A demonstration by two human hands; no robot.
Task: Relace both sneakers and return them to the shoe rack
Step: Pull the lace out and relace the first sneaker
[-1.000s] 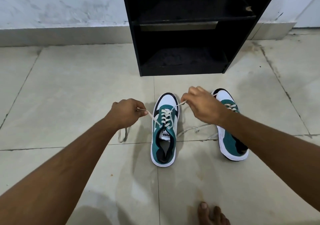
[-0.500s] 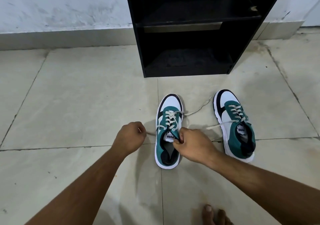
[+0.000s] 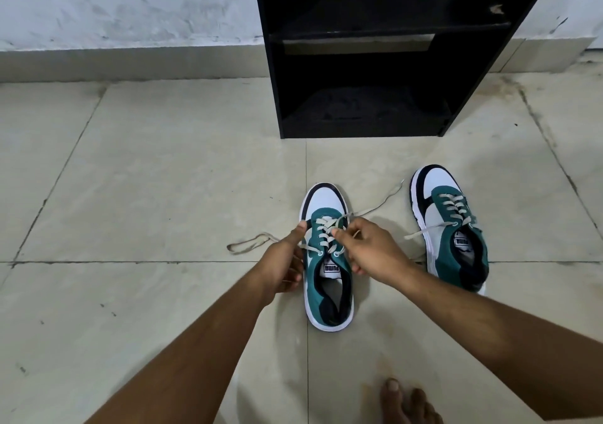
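Note:
Two green, white and black sneakers stand on the tiled floor, toes toward the black shoe rack (image 3: 378,65). The near sneaker (image 3: 329,280) lies between my hands. My left hand (image 3: 287,260) grips its left side with the thumb on the laces. My right hand (image 3: 368,250) pinches a crossing of its beige lace (image 3: 326,231) between thumb and forefinger. Loose lace ends trail left (image 3: 251,242) and right (image 3: 381,202) on the floor. The far sneaker (image 3: 452,228) sits to the right, laced, with loose ends.
The rack's lower shelf (image 3: 365,110) is open and holds nothing I can see. A white wall (image 3: 130,3) with a grey skirting runs behind. My bare toes (image 3: 404,401) show at the bottom edge.
Both hands have moved up onto the near sneaker's laces. The left hand has let go of the pulled lace end, which now lies loose on the floor at the left.

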